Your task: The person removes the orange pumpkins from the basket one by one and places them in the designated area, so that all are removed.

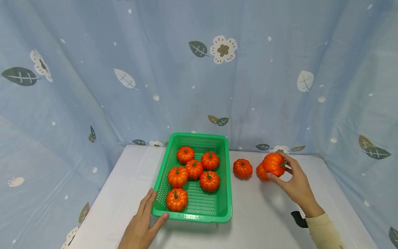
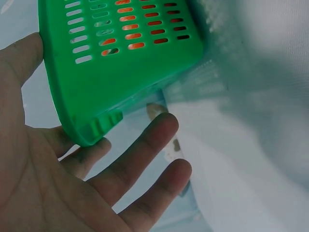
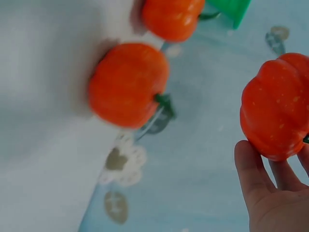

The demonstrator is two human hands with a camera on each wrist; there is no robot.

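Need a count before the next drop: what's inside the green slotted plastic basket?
Six small orange pumpkins lie in the green slotted plastic basket, toward its far end. The floor beneath them is covered.

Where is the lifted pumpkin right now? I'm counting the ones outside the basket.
In the head view, the small orange plastic pumpkin is held in the right hand, far right, just above another pumpkin on the table, right of the green basket.
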